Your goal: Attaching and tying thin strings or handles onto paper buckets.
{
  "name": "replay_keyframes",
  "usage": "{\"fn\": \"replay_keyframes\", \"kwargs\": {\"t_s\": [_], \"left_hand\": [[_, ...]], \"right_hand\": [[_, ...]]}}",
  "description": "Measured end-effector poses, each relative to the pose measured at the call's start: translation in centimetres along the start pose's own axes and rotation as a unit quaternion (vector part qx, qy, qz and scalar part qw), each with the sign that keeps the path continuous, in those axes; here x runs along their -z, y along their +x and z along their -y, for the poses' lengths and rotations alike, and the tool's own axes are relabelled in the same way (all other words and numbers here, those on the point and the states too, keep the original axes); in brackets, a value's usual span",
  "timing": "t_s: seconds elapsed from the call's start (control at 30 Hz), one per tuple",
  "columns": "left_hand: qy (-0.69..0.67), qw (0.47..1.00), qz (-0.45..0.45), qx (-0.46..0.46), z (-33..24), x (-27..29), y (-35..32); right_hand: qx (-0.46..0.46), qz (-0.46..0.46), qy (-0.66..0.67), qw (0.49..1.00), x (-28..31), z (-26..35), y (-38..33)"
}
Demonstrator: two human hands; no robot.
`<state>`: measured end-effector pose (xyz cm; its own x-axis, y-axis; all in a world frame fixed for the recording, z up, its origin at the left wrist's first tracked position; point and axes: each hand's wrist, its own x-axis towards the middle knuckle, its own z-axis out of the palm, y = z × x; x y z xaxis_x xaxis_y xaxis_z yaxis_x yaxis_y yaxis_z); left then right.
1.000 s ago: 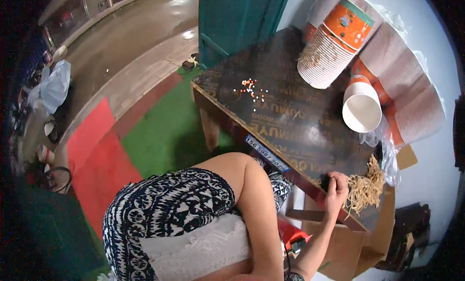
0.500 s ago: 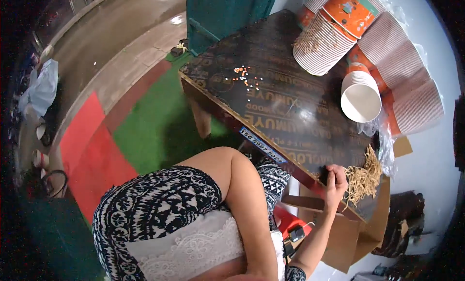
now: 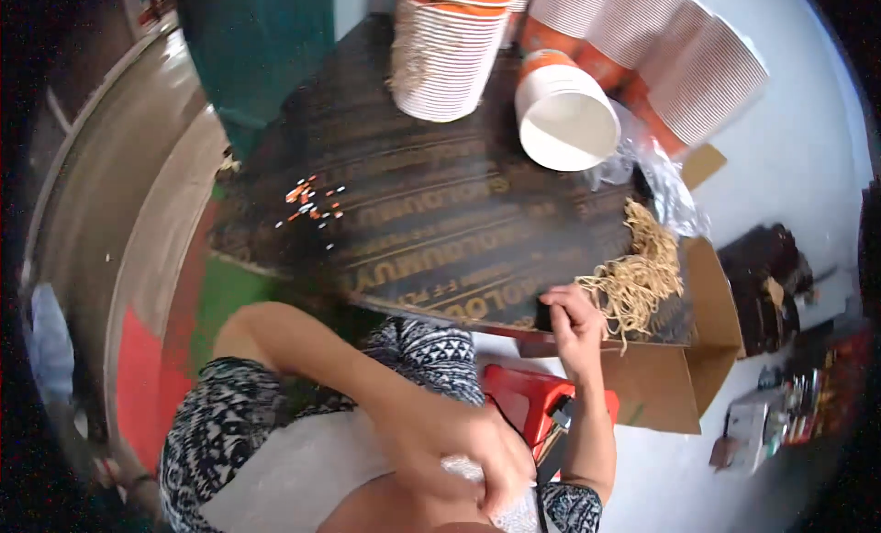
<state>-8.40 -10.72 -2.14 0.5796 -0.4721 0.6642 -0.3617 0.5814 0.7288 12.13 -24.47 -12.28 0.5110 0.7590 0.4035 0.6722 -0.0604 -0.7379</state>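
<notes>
My right hand (image 3: 575,320) rests at the near edge of the dark printed board table (image 3: 431,193), its fingers curled closed. What they grip, if anything, is hidden. Beside its knuckles lies a tangled heap of thin beige strands (image 3: 647,274), like cords or bands. My left arm is bent, and my left hand (image 3: 473,455) hangs in front of my chest. Its fingers look bent but are smeared by motion. Toward the table's left side lie several tiny white and orange pieces (image 3: 310,201), scattered loosely.
A tall stack of white and orange paper tubs (image 3: 447,60) stands at the back. A tipped stack (image 3: 569,120) opens toward me, and more stacks (image 3: 702,78) line the wall. Clear plastic wrap (image 3: 674,189), a cardboard box (image 3: 711,326) and a red object (image 3: 523,395) are at the right.
My view has swung, shifting the table leftward and up in the picture. My left hand has come into sight before my chest, its elbow swung outward. My right hand stays at the table edge.
</notes>
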Motion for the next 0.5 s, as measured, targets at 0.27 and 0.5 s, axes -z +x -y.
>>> {"fn": "replay_keyframes", "kwargs": {"t_s": [0.27, 0.5], "left_hand": [[0.713, 0.641, -0.204, 0.2, -3.7, 16.5, 0.3], [0.76, 0.46, -0.432, 0.159, -0.5, 27.9, 1.7]], "right_hand": [[0.006, 0.021, 0.038, 0.999, 0.3, 0.1, 0.4], [0.063, -0.13, -0.125, 0.982, 3.5, -1.7, 9.3]]}}
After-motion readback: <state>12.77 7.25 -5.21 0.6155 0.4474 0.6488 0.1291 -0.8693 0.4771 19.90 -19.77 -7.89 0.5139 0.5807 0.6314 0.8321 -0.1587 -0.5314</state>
